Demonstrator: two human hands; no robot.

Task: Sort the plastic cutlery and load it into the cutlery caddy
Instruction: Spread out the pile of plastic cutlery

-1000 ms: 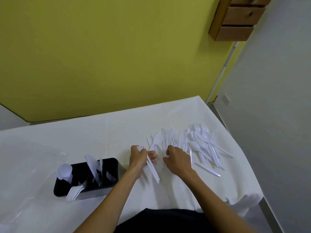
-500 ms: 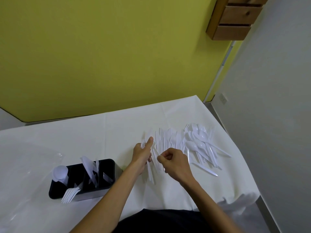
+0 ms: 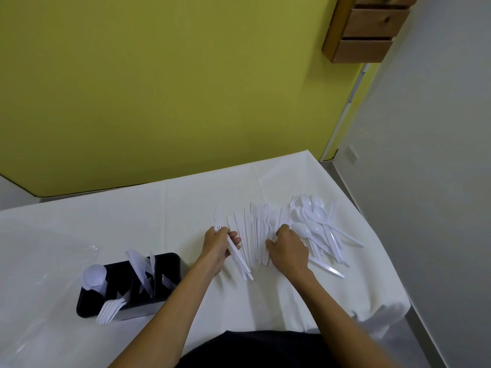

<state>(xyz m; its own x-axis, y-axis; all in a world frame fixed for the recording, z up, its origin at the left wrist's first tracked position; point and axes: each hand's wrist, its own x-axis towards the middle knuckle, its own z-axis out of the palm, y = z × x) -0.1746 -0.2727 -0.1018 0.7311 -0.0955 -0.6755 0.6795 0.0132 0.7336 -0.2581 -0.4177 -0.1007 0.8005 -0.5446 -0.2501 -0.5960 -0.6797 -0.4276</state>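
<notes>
Left hand (image 3: 218,241) grips forks (image 3: 236,253), tines away, handles toward person.

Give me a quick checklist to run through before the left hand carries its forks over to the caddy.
1. Left hand grips a bundle of forks: ok.
2. Bundle holds forks only: cannot tell, the pieces overlap.
3. Right hand clear of the bundle, resting on the pile: ok.
4. Caddy upright on the table, left of the hands: ok.
5. Fork slot has room: cannot tell; forks already lean out at its near corner.
6. Path to the caddy free: ok.
</notes>
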